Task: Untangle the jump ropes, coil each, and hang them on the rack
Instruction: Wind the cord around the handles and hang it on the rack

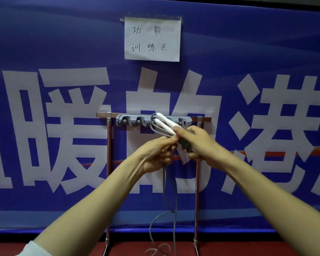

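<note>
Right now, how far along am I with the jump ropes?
Done: nothing hung; visible hooks on the rack are bare. In hand: your right hand holds white handles and wound cord; left hand pinches loose cord trailing to the floor. Left: finish coiling, hang it.

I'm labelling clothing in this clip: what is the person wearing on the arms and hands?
The left hand and right hand are bare: no gloves, rings or watch in view. Both forearms are uncovered. A pale, whitish sleeve shows at the bottom left corner, near the left elbow; no sleeve shows on the right arm.
</note>
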Available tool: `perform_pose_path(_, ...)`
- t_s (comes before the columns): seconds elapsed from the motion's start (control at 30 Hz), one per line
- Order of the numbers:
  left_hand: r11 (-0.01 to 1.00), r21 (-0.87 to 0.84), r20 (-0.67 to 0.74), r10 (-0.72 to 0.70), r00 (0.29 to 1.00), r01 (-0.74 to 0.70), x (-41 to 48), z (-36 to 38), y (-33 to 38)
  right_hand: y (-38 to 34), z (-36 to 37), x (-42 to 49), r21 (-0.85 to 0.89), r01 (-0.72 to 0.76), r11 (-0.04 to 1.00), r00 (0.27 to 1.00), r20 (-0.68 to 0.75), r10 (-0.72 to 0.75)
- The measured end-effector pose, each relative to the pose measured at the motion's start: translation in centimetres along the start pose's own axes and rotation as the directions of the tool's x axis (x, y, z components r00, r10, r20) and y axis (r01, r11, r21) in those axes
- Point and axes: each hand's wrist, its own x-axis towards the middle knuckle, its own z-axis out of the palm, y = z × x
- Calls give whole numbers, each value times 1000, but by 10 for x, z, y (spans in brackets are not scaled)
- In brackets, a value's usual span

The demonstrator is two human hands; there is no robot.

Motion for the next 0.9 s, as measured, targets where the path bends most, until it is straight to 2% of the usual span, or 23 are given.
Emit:
perform_pose_path(0.17, 992, 96, 84, 76, 993, -84, -9, -2, -3, 12, 2, -3, 142, -44, 989, 999, 6, 44)
perform_pose_path(0.3, 965, 205, 190, 124, 974, -163, -17, -7, 2, 9, -6, -8, 278, -88, 957, 993, 103, 62)
perform_pose_path(0.37, 960, 204, 241, 141, 960, -193, -20, -11, 3, 7, -10, -13, 352, -91, 931, 986, 161, 36)
perform_pose_path(0.5, 939, 178, 227, 251, 941, -294, -17, -21, -1, 5, -15, -18, 508, -141, 850, 952, 304, -24)
perform_pose_path(0.6, 844, 329, 247, 357, 901, -425, -17, -27, -3, 4, -18, -21, 513, -273, 814, 852, 522, -43)
perform_pose_path(0.7, 709, 532, 235, 402, 885, -463, -22, -30, 5, 2, -18, -26, 394, -438, 808, 691, 723, 22)
perform_pose_path(0.73, 667, 591, 238, 394, 888, -454, -25, -27, 11, 3, -17, -26, 340, -483, 807, 643, 763, 63)
perform_pose_path(0.8, 594, 592, 402, 370, 838, -545, -23, -28, 23, 4, -14, -26, 237, -553, 799, 560, 815, 146)
perform_pose_path(0.83, 558, 584, 465, 366, 806, -590, -20, -29, 29, 5, -12, -25, 169, -563, 809, 523, 830, 191)
perform_pose_path(0.9, 479, 643, 486, 349, 801, -598, -15, -28, 40, 6, -11, -24, -1, -509, 861, 492, 820, 292)
